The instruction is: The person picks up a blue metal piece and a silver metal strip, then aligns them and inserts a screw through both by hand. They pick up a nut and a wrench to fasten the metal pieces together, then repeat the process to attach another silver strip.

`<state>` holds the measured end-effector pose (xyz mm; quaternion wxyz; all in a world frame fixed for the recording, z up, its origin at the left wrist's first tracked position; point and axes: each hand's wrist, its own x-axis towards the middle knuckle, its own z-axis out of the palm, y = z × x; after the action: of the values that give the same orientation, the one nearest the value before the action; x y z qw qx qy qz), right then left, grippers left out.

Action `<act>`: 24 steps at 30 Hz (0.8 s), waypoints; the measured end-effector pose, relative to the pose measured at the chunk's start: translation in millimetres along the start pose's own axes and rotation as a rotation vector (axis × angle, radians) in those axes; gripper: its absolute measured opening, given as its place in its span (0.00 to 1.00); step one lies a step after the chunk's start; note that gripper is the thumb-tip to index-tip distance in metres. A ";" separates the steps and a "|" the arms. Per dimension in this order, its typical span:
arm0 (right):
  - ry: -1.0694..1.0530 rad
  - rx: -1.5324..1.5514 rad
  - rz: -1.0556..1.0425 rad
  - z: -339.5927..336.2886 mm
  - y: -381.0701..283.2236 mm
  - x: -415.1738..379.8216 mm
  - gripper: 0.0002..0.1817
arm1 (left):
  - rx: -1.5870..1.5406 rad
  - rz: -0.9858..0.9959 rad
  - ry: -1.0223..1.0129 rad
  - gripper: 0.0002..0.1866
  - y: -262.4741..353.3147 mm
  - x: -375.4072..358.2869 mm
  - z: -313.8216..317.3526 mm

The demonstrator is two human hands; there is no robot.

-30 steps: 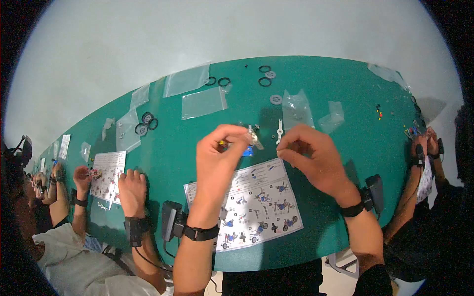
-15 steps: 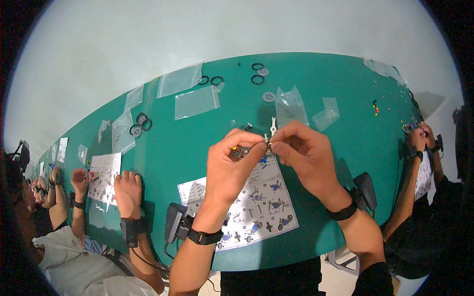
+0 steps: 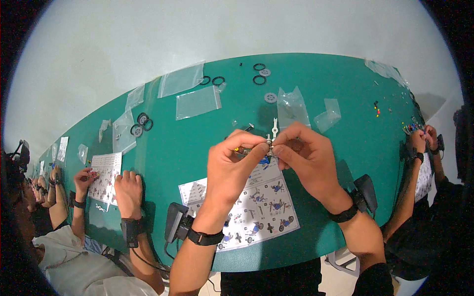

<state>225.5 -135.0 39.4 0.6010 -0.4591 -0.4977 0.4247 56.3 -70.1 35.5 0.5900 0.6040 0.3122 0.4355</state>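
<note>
My left hand (image 3: 228, 165) and my right hand (image 3: 307, 160) meet over the table, fingers closed in a pinch. Between their fingertips is a small silvery metal part (image 3: 269, 142), mostly covered by the fingers; I cannot tell its exact kind. Just beyond the fingertips shows a pale flat piece with a round hole (image 3: 275, 129). Small loose parts, blue (image 3: 265, 160) and yellow among them, show partly behind my left fingers. Under my wrists lies a printed instruction sheet (image 3: 269, 207) with pictures of a blue model.
Clear plastic bags (image 3: 197, 102), black rubber rings (image 3: 259, 80) and grey wheel discs (image 3: 270, 97) lie farther back on the green table (image 3: 168, 148). At left a person's hand (image 3: 128, 190) rests by another sheet (image 3: 104, 172). Another person's hands (image 3: 419, 138) work at right.
My hands keep nearly the same pose, with the fingertips still together on the small metal part. The whole view has shifted very slightly.
</note>
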 end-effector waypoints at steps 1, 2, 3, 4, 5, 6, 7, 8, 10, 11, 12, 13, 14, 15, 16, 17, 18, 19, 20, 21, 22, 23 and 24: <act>-0.003 -0.005 -0.003 0.4 -1.2 -0.1 0.04 | -0.001 -0.007 -0.002 0.02 0.1 -0.1 0.2; -0.006 -0.010 -0.007 0.5 -2.3 -0.2 0.04 | -0.001 -0.014 -0.003 0.02 0.0 -0.1 0.6; -0.006 -0.023 -0.010 0.5 -3.3 -0.2 0.04 | 0.007 -0.011 -0.002 0.02 -0.5 0.0 0.8; -0.006 -0.037 -0.013 0.6 -4.3 -0.1 0.04 | 0.014 -0.008 0.000 0.02 -1.2 0.2 0.8; -0.006 -0.051 -0.016 0.5 -5.2 -0.1 0.04 | 0.022 -0.005 0.002 0.02 -1.6 0.4 0.9; -0.009 -0.057 -0.023 0.4 -5.9 -0.4 0.04 | 0.035 -0.002 0.003 0.02 -1.5 0.2 1.0; -0.012 -0.063 -0.030 0.2 -6.6 -0.7 0.04 | 0.049 0.002 0.004 0.02 -1.2 0.0 1.3; -0.016 -0.069 -0.037 0.1 -7.0 -0.9 0.04 | 0.062 0.005 0.006 0.02 -0.9 -0.4 1.5; -0.027 -0.077 -0.050 -1.2 -6.3 -1.4 0.04 | 0.054 0.032 0.007 0.03 0.0 -1.5 1.9; -0.033 -0.082 -0.057 -1.6 -6.2 -1.6 0.05 | 0.049 0.046 0.008 0.04 0.5 -1.8 2.3; -0.028 -0.052 -0.063 -1.0 -6.5 -1.8 0.05 | 0.038 0.059 0.007 0.04 0.9 -1.9 2.7; -0.024 -0.024 -0.068 0.0 -7.0 -2.3 0.05 | 0.026 0.071 0.006 0.05 1.0 -2.0 3.2; -0.019 0.005 -0.073 0.7 -7.4 -2.8 0.05 | 0.015 0.084 0.006 0.05 1.3 -2.0 3.4; -0.017 0.015 -0.075 0.9 -7.7 -3.1 0.05 | 0.021 0.082 0.005 0.06 2.8 -2.3 3.5; -0.016 0.024 -0.077 1.1 -7.8 -3.4 0.04 | 0.028 0.080 0.004 0.06 5.3 -2.8 3.8; -0.015 0.034 -0.079 1.3 -7.9 -3.7 0.04 | 0.035 0.078 0.003 0.07 7.1 -3.2 3.8; -0.015 0.035 -0.068 1.5 -8.2 -4.1 0.04 | 0.034 0.088 0.001 0.07 8.0 -3.4 3.7; -0.015 0.036 -0.058 1.5 -8.7 -4.5 0.04 | 0.034 0.099 0.000 0.08 8.5 -3.4 4.0; -0.016 0.037 -0.047 1.5 -8.9 -4.8 0.04 | 0.033 0.110 -0.002 0.08 9.0 -3.5 4.3; -0.014 0.056 -0.035 1.9 -8.9 -5.0 0.04 | 0.042 0.110 0.005 0.08 9.6 -3.6 4.4; -0.013 0.075 -0.023 2.2 -9.0 -5.0 0.04 | 0.051 0.109 0.011 0.08 10.4 -3.7 4.5; -0.011 0.094 -0.010 2.2 -9.4 -5.0 0.04 | 0.060 0.107 0.017 0.09 11.1 -3.9 4.7; -0.015 0.109 0.001 1.9 -10.2 -4.5 0.04 | 0.068 0.111 0.018 0.09 11.7 -3.8 4.5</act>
<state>223.5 -141.3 48.6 0.6211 -0.4231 -0.4779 0.4548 57.1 -76.8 46.7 0.5414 0.6361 0.2979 0.4622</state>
